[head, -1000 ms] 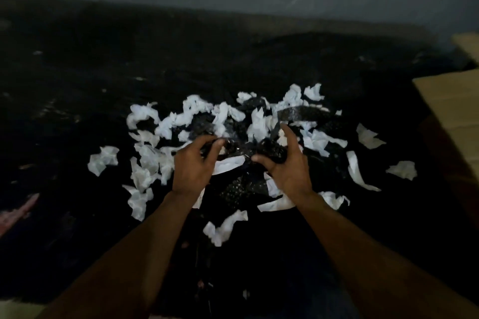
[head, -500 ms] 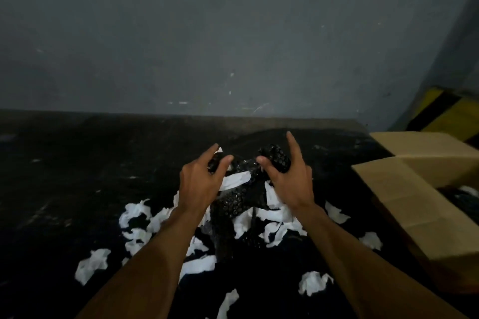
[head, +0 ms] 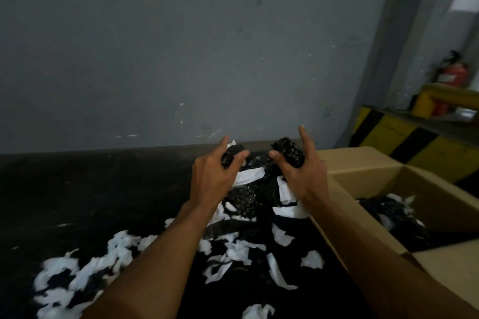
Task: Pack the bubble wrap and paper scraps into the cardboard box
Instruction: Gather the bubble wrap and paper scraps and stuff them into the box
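Above scattered paper scraps (head: 233, 254), both hands' fingers (head: 234, 160) clamped on black bubble wrap (head: 245, 195), cardboard box (head: 363, 168) just right

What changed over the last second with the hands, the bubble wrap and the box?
Both hands, left hand and right hand, lifted the black bubble wrap with paper scraps off the floor, toward the open box. The grip is unchanged; loose scraps stay down.

I see black bubble wrap (head: 246, 195) bunched and lifted clear, white scraps clinging to it. More white paper scraps (head: 85, 274) lie strewn below. The open cardboard box (head: 363, 171) at right already contains similar black-and-white material.
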